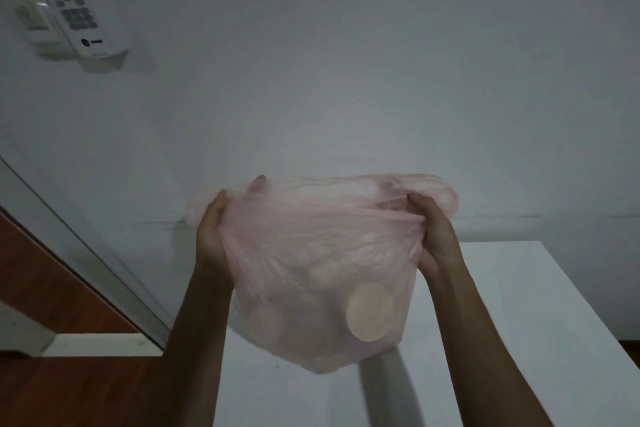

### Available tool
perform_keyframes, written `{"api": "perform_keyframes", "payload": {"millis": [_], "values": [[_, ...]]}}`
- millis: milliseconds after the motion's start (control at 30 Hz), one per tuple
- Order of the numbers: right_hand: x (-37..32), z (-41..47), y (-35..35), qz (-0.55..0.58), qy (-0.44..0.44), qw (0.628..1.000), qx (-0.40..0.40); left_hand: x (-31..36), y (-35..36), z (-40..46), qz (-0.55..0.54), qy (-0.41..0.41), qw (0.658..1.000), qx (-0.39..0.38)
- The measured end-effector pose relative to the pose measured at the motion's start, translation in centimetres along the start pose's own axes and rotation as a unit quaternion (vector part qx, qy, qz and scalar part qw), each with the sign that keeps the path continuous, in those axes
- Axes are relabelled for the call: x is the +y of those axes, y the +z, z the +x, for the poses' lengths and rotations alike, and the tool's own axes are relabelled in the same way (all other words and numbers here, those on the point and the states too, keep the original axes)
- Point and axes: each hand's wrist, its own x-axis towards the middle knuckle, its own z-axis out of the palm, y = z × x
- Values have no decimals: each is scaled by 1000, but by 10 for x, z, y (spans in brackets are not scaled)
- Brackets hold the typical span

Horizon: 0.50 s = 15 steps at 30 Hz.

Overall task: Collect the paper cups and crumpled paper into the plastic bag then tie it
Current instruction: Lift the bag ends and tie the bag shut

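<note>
A thin pink plastic bag (311, 253) hangs in the air above the white table (519, 322), bulging with its load. Through the film I see the round bottoms of paper cups (370, 312) and pale crumpled shapes, blurred. My left hand (211, 229) grips the bag's left top edge, with a fingertip showing above the rim. My right hand (433, 229) grips the right top edge, where the plastic is bunched into folds. The bag's mouth is stretched between the two hands.
A white wall fills the background. An air-conditioner remote (69, 0) sits in a wall holder at the upper left. A door frame (69, 236) and wooden floor (69, 385) lie to the left of the table.
</note>
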Motion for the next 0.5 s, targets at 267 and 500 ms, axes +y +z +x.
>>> {"api": "perform_keyframes", "payload": {"millis": [267,500], "values": [[22,15,0,24,5,999,25,-30,7,23,0,-33,999,-21],[36,13,-14,-146,17,988,53,-56,-10,18,240,4,969,-52]]}}
